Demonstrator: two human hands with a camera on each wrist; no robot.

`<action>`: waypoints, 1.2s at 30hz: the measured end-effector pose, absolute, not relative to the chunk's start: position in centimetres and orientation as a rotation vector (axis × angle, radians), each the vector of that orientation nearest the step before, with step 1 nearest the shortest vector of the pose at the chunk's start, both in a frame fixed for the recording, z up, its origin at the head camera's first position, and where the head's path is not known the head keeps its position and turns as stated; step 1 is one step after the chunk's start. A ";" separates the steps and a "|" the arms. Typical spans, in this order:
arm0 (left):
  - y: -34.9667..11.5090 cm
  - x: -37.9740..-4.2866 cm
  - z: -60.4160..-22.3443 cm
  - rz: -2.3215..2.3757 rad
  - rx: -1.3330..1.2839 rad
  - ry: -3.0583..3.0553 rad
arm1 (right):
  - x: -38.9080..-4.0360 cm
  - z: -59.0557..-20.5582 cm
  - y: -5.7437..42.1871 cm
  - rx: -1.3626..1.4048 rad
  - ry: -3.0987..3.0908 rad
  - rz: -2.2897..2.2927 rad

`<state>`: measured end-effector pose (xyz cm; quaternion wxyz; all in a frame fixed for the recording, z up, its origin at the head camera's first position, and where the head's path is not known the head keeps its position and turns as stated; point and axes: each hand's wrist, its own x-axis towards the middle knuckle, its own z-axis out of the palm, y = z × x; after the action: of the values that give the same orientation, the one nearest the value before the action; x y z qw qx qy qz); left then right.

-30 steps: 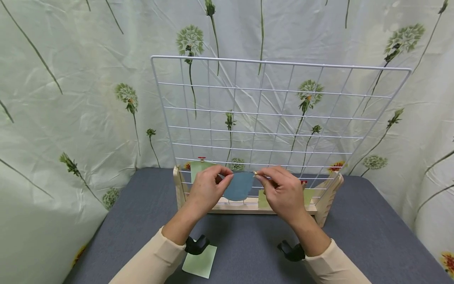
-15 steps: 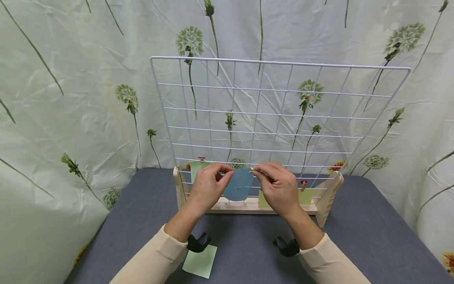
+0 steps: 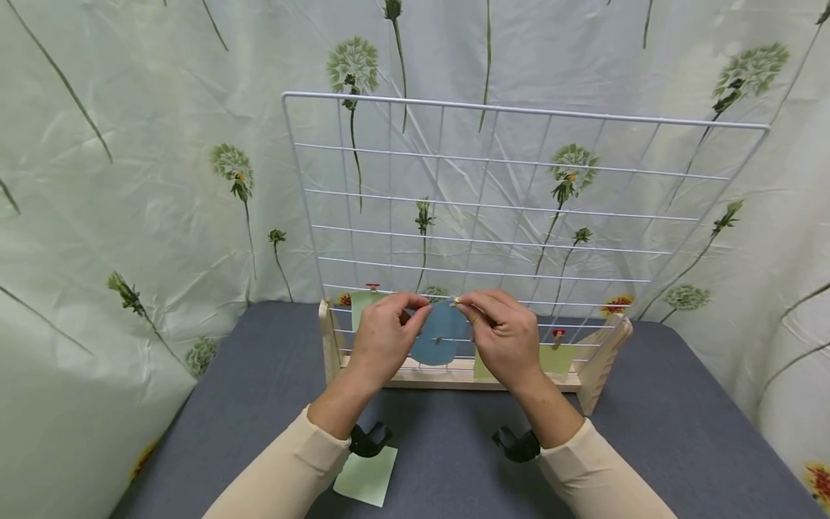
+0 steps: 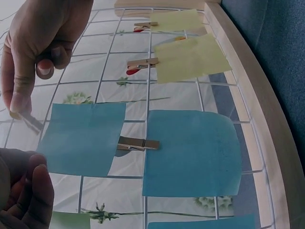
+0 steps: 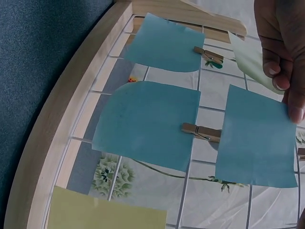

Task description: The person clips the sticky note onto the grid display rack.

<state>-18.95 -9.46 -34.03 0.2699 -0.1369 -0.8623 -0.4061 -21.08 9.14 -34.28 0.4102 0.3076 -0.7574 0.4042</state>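
In the head view my left hand [image 3: 385,339] pinches a blue paper note [image 4: 86,138] by its edge, in front of the wire grid [image 3: 454,155]. My right hand [image 3: 509,335] holds a small wooden clothespin [image 4: 31,123] between thumb and finger, close to the note's upper edge. The clothespin appears apart from the paper in the left wrist view. Just below the held note, a second blue note [image 4: 193,152] hangs from the grid by another clothespin [image 5: 202,132]. My fingers partly cover the held note in the head view.
Yellow notes [image 4: 190,57] with red-tipped clothespins hang to the right on the grid. A green note [image 3: 362,311] hangs at the left. The grid stands in a wooden base [image 3: 428,382]. A loose pale green note [image 3: 366,476] lies on the dark table [image 3: 272,404].
My right hand has moved slightly left and up with the clothespin, towards the left hand. The held blue note has risen a little, showing the clothespin on the note below.
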 end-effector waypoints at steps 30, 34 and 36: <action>-9.0 -19.0 -33.5 -0.990 -0.384 -2.275 | -21.4 -33.3 8.1 0.762 -1.997 0.931; -8.9 -18.9 -33.5 -0.982 -0.373 -2.297 | -21.2 -33.1 8.0 0.748 -2.039 0.908; -8.8 -18.9 -33.5 -0.973 -0.366 -2.302 | -21.1 -33.0 8.0 0.738 -2.061 0.893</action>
<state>-18.93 -8.84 -33.50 0.3030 -0.1380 -0.8685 -0.3671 -21.07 7.96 -32.99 0.3789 0.2889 -0.8067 0.3497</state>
